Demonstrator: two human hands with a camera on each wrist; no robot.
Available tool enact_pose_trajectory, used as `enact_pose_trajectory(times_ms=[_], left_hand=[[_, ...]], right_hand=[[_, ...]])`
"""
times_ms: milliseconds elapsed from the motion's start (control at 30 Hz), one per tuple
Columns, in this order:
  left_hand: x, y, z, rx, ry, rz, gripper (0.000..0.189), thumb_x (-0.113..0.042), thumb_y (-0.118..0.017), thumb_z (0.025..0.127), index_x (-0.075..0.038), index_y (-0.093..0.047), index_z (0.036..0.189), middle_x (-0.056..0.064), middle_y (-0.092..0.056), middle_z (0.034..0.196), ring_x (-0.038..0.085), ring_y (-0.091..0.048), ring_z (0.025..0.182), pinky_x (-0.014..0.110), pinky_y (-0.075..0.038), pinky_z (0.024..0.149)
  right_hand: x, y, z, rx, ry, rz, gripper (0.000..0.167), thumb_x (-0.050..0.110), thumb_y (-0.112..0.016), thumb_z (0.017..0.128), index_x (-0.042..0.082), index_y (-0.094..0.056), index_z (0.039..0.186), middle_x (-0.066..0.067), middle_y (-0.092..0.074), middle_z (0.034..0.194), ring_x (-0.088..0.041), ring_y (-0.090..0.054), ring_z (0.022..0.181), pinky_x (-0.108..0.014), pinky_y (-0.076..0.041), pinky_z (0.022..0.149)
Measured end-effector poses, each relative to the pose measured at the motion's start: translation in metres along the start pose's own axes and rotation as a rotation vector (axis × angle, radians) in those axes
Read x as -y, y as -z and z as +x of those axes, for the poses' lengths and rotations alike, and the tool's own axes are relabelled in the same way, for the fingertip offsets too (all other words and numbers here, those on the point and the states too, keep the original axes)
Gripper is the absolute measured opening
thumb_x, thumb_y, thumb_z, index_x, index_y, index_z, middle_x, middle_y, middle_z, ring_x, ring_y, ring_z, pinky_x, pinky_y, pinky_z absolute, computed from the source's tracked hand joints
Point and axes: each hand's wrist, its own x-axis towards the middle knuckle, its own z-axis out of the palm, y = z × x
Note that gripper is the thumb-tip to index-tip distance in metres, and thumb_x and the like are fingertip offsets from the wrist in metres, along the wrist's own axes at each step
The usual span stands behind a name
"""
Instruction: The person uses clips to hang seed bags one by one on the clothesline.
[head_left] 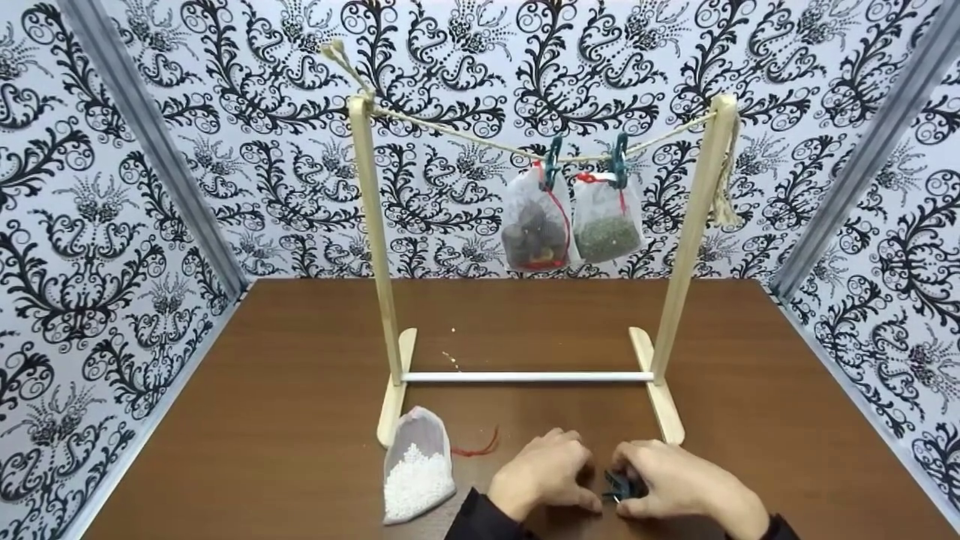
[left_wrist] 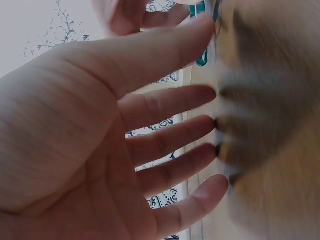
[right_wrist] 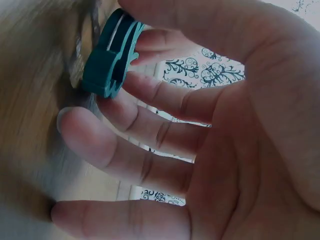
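Observation:
My right hand (head_left: pixel 671 476) pinches a dark green clothespin (right_wrist: pixel 107 60) between thumb and fingers, low over the table near its front edge. The same clothespin (head_left: pixel 621 486) shows in the head view, partly hidden by the hand. Just left of it, my left hand (head_left: pixel 544 469) holds nothing; its spread fingertips (left_wrist: pixel 207 122) touch the tabletop. To the left lies a mesh bag (head_left: pixel 418 476) of small white beads, with a red drawstring (head_left: pixel 478 444) trailing from it.
A wooden stand (head_left: pixel 373 225) carries a rope (head_left: pixel 465 138). Two clothespins (head_left: pixel 618 159) hold up a mesh bag of dark lumps (head_left: pixel 534 225) and a mesh bag of green bits (head_left: pixel 606 238). A white rod (head_left: pixel 525 377) joins the feet. Patterned walls enclose the table (head_left: pixel 247 405).

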Motion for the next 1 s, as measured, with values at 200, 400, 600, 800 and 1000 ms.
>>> enact_pose_trajectory(times_ms=[200, 400, 600, 800, 1000], left_hand=[[-0.0004, -0.0002, 0.0013, 0.011, -0.019, -0.036, 0.037, -0.058, -0.083, 0.076, -0.024, -0.073, 0.084, -0.012, -0.054, 0.084, 0.008, -0.053, 0.085, 0.023, -0.043, 0.066], [-0.0002, -0.0002, 0.0009, 0.018, -0.041, -0.081, 0.03, -0.053, -0.084, 0.078, -0.025, -0.075, 0.084, -0.015, -0.051, 0.081, 0.005, -0.05, 0.081, 0.021, -0.039, 0.065], [0.0023, 0.0, 0.0019, 0.012, -0.082, -0.1, 0.028, -0.049, -0.083, 0.081, -0.023, -0.073, 0.082, -0.015, -0.053, 0.077, 0.003, -0.05, 0.076, 0.018, -0.038, 0.068], [0.0059, 0.0009, 0.004, 0.027, -0.091, -0.149, 0.025, -0.045, -0.08, 0.085, -0.023, -0.074, 0.093, -0.015, -0.057, 0.077, 0.002, -0.05, 0.073, 0.02, -0.04, 0.067], [0.0074, 0.0, 0.0039, 0.021, -0.084, -0.184, 0.025, -0.044, -0.081, 0.085, -0.023, -0.075, 0.099, -0.014, -0.06, 0.08, 0.001, -0.051, 0.072, 0.02, -0.04, 0.066]], right_hand=[[0.0035, 0.0009, 0.0003, 0.023, -0.003, 0.015, 0.034, 0.038, -0.082, 0.084, 0.013, -0.066, 0.1, 0.014, -0.057, 0.088, 0.0, -0.052, 0.075, -0.022, -0.046, 0.061], [0.0054, 0.0013, 0.0006, 0.012, 0.022, -0.007, 0.032, 0.039, -0.082, 0.084, 0.015, -0.067, 0.097, 0.015, -0.058, 0.089, 0.0, -0.052, 0.077, -0.022, -0.046, 0.062], [0.0045, 0.0026, -0.0009, 0.025, 0.055, 0.044, 0.037, 0.04, -0.081, 0.086, 0.01, -0.067, 0.103, 0.012, -0.061, 0.092, 0.001, -0.053, 0.078, -0.022, -0.048, 0.063], [0.0037, 0.0024, -0.0023, 0.044, 0.062, 0.024, 0.042, 0.043, -0.085, 0.081, 0.012, -0.066, 0.102, 0.014, -0.058, 0.091, 0.003, -0.049, 0.079, -0.021, -0.046, 0.064], [0.0061, -0.0004, -0.0032, 0.028, 0.067, 0.047, 0.03, 0.034, -0.085, 0.081, 0.018, -0.062, 0.09, 0.016, -0.05, 0.078, 0.004, -0.044, 0.069, -0.018, -0.04, 0.057]])
